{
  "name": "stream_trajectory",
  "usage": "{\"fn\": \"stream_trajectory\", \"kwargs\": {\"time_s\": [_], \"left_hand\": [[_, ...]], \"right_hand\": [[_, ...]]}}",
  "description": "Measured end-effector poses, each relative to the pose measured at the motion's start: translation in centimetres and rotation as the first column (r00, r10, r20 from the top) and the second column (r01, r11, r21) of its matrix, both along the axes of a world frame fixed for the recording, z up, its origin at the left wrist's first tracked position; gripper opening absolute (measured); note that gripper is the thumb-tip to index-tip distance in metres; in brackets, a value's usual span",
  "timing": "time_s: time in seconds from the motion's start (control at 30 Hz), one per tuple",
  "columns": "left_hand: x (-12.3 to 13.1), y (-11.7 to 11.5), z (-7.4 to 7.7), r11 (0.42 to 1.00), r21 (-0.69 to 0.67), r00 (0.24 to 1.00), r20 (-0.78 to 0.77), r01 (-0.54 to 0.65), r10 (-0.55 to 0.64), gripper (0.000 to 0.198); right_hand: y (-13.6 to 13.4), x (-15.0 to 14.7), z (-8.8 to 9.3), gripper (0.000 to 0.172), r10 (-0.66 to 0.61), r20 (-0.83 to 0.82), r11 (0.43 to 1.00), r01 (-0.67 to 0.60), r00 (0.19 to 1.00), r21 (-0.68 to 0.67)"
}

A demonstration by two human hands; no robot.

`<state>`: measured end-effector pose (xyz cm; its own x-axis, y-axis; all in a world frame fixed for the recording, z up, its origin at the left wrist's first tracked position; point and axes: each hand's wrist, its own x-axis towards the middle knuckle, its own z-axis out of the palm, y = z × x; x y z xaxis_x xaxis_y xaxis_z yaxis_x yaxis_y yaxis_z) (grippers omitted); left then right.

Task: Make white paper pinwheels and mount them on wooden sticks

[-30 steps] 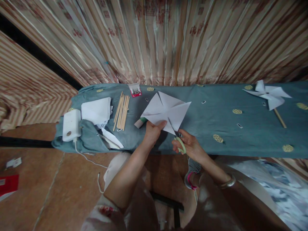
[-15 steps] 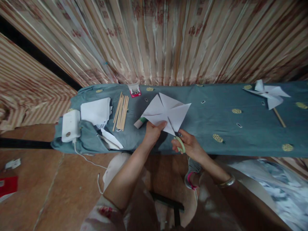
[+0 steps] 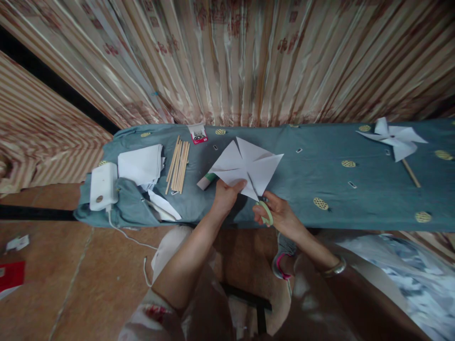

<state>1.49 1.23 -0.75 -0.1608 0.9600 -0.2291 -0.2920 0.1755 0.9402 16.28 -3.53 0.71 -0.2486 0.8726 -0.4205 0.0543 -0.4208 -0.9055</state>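
My left hand (image 3: 224,197) pinches the near edge of a white square paper (image 3: 245,166) that carries diagonal cuts and is held just above the blue-grey cloth of the table (image 3: 305,175). My right hand (image 3: 279,214) grips green-handled scissors (image 3: 265,210), whose blades point up into the paper's near corner. A bracelet sits on my right wrist.
A bundle of wooden sticks (image 3: 177,163), a stack of white paper (image 3: 141,165), a white charger box (image 3: 103,186) with cable, a small box of pins (image 3: 198,134) and a glue stick (image 3: 206,180) lie to the left. A finished paper pinwheel (image 3: 394,138) lies far right. Curtains hang behind.
Almost nothing differs: both hands keep their hold, and the paper and scissors shift only slightly.
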Motion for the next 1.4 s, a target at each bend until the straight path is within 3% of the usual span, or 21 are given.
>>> {"fn": "stream_trajectory", "kwargs": {"time_s": [0.43, 0.57, 0.67, 0.73, 0.87, 0.97, 1.07, 1.13, 1.4], "left_hand": [[0.1, 0.1, -0.2, 1.0, 0.02, 1.0, 0.007, 0.012, -0.013, 0.024], [0.1, 0.3, -0.3, 0.999, 0.036, 1.0, 0.026, -0.007, 0.006, 0.025], [0.1, 0.5, -0.3, 0.998, 0.051, 0.999, 0.048, -0.026, 0.023, 0.028], [0.1, 0.6, -0.2, 0.998, 0.052, 0.997, 0.073, -0.021, 0.017, 0.029], [0.4, 0.4, -0.2, 0.999, 0.048, 0.998, 0.06, 0.016, -0.018, 0.03], [1.0, 0.2, -0.5, 0.998, 0.02, 0.997, 0.049, 0.059, -0.06, 0.032], [1.9, 0.2, -1.2, 0.993, -0.035, 0.993, 0.049, 0.114, -0.112, 0.029], [2.4, 0.2, -1.7, 0.989, -0.051, 0.99, 0.034, 0.142, -0.14, 0.026], [1.2, 0.1, -2.6, 0.988, 0.067, 0.99, 0.018, 0.137, -0.139, 0.04]], "right_hand": [[0.0, 0.1, 0.1, 0.056, -0.017, 0.03, 1.0, 0.017, 0.999, -0.011], [-0.3, 1.0, -0.6, 0.066, 0.055, 0.039, 0.998, -0.054, 0.998, -0.022], [-0.5, 3.1, -0.5, 0.062, 0.176, 0.168, 0.984, -0.18, 0.97, 0.007], [-0.5, 5.1, 0.1, 0.049, 0.208, 0.374, 0.964, -0.253, 0.904, 0.076], [0.0, 9.7, 1.3, 0.027, 0.077, 0.72, 0.934, -0.302, 0.69, 0.189], [0.5, 12.4, 1.1, 0.021, -0.144, 0.885, 0.924, -0.26, 0.442, 0.28], [1.0, 13.5, 0.1, 0.024, -0.284, 0.935, 0.906, -0.259, 0.211, 0.334], [1.3, 13.3, -0.5, 0.026, -0.316, 0.938, 0.893, -0.289, 0.142, 0.345], [1.7, 10.4, -0.4, 0.025, -0.348, 0.937, 0.85, -0.406, 0.042, 0.334]]}}
